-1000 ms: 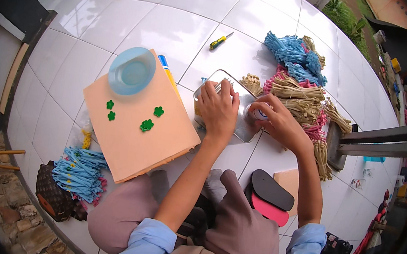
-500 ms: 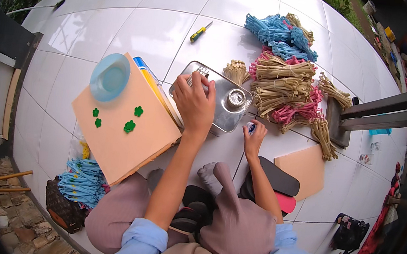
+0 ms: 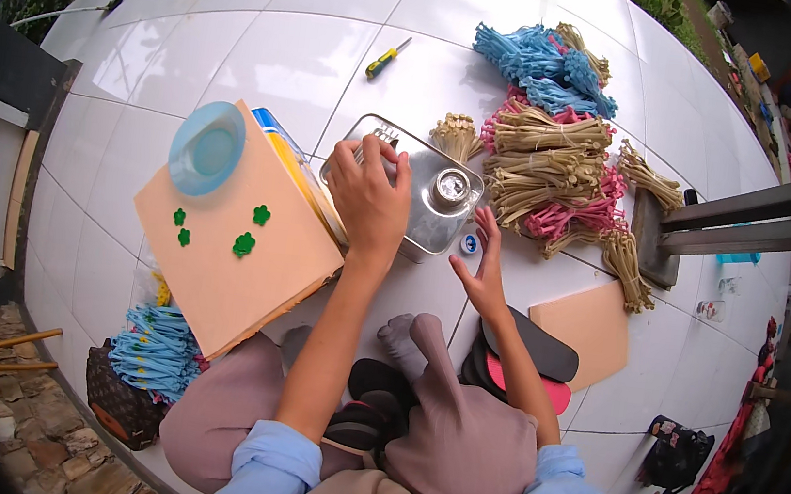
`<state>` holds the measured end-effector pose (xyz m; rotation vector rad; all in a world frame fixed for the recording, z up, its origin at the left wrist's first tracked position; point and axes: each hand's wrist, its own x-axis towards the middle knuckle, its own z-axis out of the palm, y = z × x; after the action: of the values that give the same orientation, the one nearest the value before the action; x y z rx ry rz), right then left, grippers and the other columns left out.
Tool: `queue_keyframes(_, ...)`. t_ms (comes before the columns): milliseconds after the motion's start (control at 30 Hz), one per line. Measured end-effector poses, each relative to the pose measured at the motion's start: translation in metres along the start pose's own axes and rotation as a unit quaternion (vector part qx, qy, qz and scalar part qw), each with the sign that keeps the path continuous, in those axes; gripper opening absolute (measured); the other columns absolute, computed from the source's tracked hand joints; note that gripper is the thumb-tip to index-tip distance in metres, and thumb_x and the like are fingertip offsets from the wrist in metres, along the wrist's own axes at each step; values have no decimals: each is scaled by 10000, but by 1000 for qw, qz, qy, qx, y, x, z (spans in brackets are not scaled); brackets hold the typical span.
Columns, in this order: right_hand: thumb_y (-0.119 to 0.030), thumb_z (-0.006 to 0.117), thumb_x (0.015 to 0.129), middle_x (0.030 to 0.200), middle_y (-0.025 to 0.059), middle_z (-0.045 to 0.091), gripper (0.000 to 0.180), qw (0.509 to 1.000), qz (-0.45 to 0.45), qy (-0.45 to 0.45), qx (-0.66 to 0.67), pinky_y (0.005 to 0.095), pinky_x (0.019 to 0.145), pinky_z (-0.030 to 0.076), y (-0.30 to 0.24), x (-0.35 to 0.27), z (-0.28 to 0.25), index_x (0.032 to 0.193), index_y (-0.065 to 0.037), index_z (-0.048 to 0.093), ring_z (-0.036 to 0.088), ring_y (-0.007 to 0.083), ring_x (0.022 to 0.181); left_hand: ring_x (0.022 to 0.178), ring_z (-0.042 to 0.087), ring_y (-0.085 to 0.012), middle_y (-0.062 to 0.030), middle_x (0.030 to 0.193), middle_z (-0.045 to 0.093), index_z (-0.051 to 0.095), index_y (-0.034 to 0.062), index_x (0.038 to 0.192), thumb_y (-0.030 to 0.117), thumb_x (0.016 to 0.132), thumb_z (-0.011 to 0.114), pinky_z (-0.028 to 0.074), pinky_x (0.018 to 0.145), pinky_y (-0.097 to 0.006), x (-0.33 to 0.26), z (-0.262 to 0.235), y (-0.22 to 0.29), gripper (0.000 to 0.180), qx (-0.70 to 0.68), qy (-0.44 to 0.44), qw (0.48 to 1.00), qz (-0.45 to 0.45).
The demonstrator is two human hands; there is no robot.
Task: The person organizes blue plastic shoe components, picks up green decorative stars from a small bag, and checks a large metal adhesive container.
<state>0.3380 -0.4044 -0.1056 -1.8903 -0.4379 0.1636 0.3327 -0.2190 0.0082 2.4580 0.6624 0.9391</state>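
1. Head view: a rectangular metal can (image 3: 425, 202) lies flat on the white tiled floor (image 3: 245, 25), its round opening uncapped and facing up.
2. The left hand (image 3: 369, 200) rests on the can's left half, fingers curled over the handle end and pressed against the metal.
3. The right hand (image 3: 484, 269) hovers just beside the can's right edge, fingers spread and holding nothing; a small blue-and-white cap (image 3: 469, 246) lies on the tile at its fingertips.
4. Left of the can, an orange foam sheet (image 3: 237, 229) carries a pale blue bowl (image 3: 206, 146) and green flower cutouts (image 3: 242, 245).
5. Behind the can lie bundles of tan, pink and blue fibre tassels (image 3: 552, 158), with a yellow-handled screwdriver (image 3: 386, 58) well apart on the tile.
6. Black and pink sandals (image 3: 529, 355) lie beside the right forearm.
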Motion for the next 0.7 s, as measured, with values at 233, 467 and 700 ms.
queue_keyframes(233,-306,858,534,1446,255,62,1318,976,-213,-34,2,484,1086,185,-35,37,16,1411,-109,-106,145,409,1342,905,484,-263,-84,893,436,472,88,824,145,745,681,391,771,-407,1,2,5,230,4,6,1000,3)
queue_keyframes(467,-286,881,502,1274,202,255,1245,965,-252,50,53,470,967,324,-28,41,32,1382,-117,16,346,358,1173,868,523,-298,-107,873,504,473,82,898,102,719,690,399,746,-419,15,-7,4,283,-134,-49,988,-59)
queue_keyframes(700,-348,880,498,1347,204,183,1330,948,-267,143,93,443,1027,293,-134,51,-13,1404,-80,-57,319,323,1243,770,590,-252,-162,862,563,448,39,934,222,803,673,468,671,-354,82,-92,52,318,-235,-144,961,-21)
